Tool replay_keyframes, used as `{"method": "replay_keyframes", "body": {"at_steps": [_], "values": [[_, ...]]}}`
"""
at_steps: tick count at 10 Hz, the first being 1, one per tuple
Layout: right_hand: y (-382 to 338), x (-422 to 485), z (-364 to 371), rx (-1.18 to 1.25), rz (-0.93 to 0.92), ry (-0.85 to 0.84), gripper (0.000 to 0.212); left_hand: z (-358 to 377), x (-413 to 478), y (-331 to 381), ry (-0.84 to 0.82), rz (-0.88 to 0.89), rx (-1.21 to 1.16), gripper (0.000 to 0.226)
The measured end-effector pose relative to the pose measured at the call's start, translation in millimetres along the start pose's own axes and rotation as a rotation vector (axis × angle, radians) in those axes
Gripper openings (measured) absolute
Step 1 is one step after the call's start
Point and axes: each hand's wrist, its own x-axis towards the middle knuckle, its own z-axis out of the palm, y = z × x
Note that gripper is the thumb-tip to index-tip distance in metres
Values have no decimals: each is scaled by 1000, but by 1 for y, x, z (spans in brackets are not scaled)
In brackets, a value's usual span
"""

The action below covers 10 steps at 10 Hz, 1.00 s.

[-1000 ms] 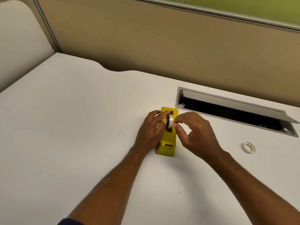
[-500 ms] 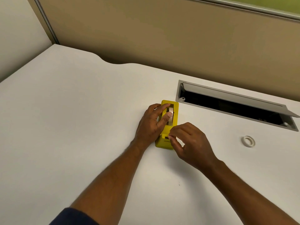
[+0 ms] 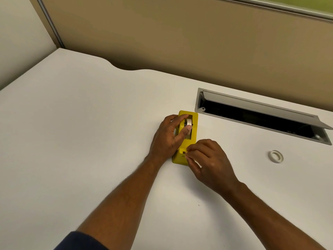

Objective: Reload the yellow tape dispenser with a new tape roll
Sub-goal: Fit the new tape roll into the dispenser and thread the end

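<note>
The yellow tape dispenser [image 3: 194, 127] lies on the white desk, long axis pointing away from me. A white tape roll [image 3: 189, 122] sits in its slot. My left hand [image 3: 169, 138] clasps the dispenser from the left, thumb pressing on the roll. My right hand [image 3: 209, 161] is at the dispenser's near end, thumb and forefinger pinched together at the cutter; what lies between them is too small to tell, possibly the tape's end. A second small ring of tape [image 3: 276, 156] lies flat on the desk at the right.
An open cable tray [image 3: 261, 116] with a raised grey flap is recessed in the desk just behind and right of the dispenser. A beige partition wall [image 3: 180, 37] runs along the desk's far edge.
My right hand has drawn back from the roll to the dispenser's near end, pinched at the cutter. My left hand stays on the dispenser, thumb now on the roll.
</note>
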Motion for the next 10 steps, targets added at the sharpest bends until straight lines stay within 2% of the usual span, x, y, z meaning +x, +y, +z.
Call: {"method": "replay_keyframes", "body": {"at_steps": [3, 7, 8, 10], "values": [[2, -12, 9, -123, -108, 66, 18, -1, -1, 2, 3, 6, 5, 51], [-2, -23, 18, -195, -89, 72, 13, -4, -1, 6, -9, 5, 7, 53], [-4, -23, 18, -213, -99, 41, 14, -4, -1, 9, -15, -9, 9, 53], [-9, -30, 1, -308, -111, -126, 17, -12, -4, 23, -56, -48, -5, 58]]}}
